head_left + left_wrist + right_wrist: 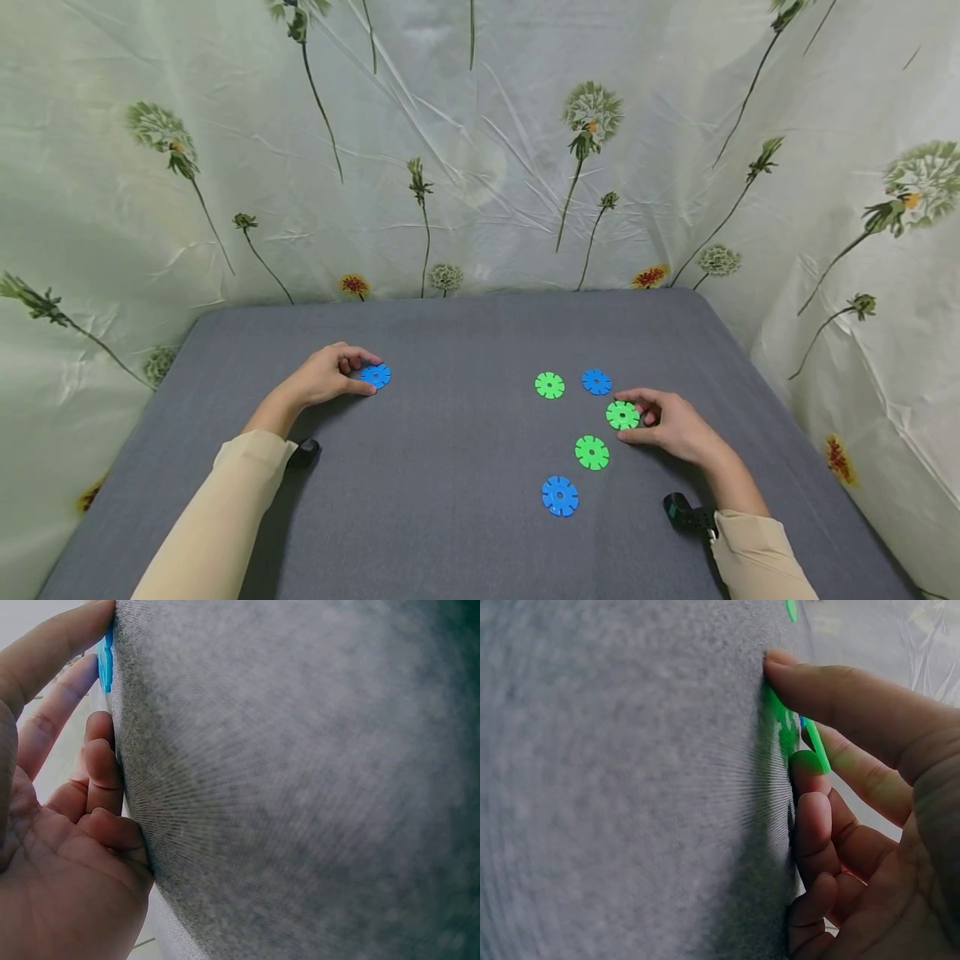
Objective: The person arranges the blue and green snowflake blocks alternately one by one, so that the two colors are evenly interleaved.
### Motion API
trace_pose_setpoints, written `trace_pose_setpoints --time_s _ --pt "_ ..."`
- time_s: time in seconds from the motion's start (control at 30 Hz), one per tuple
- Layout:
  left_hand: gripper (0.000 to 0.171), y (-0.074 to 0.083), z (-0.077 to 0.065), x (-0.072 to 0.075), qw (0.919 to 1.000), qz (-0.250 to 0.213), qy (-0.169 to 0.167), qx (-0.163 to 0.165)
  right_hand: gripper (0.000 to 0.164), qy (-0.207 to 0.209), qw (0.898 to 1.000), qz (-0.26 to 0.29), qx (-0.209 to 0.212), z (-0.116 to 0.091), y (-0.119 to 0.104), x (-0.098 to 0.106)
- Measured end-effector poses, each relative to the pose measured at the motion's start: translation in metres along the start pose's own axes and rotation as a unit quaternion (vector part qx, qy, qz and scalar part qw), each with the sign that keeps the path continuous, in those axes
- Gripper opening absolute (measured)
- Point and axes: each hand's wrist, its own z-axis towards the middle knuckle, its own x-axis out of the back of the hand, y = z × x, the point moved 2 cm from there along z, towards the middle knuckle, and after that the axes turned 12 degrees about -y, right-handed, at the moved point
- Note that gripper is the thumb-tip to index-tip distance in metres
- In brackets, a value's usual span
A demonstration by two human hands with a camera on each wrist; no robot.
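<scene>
On the left side of the table, my left hand (pixel 326 375) pinches a blue notched plastic disc (pixel 376 376) between thumb and forefinger, low over the cloth. Only the edge of that blue disc (pixel 106 664) shows in the left wrist view, by the fingertips. To the right, my right hand (pixel 671 423) grips a green notched disc (pixel 622 415) by its edges with thumb and forefinger. In the right wrist view this green disc (pixel 817 746) looks tilted off the cloth, its near part behind the thumb. The other fingers of both hands are curled in.
Near my right hand lie a blue disc (pixel 597 382), a green disc (pixel 550 385), another green disc (pixel 592 452) and, closest to me, a blue disc (pixel 560 497). Grey cloth covers the table (pixel 457 450). A flower-print curtain (pixel 495 167) hangs behind and along the sides.
</scene>
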Motion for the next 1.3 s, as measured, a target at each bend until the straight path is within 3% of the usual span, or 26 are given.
trace_pose_setpoints --time_s 0.27,0.77,1.3 --pt "0.045 0.002 -0.001 -0.001 1.0000 0.004 0.006 0.004 0.055 -0.001 1.000 0.002 -0.007 0.000 0.001 0.001" --pt "0.053 0.002 -0.001 0.000 0.9992 -0.028 -0.025 0.016 0.055 0.009 0.999 0.029 -0.011 0.001 -0.002 0.003" --pt "0.050 0.001 -0.001 0.001 0.9995 -0.020 -0.018 0.016 0.056 0.029 0.999 0.016 0.005 0.022 -0.033 0.007"
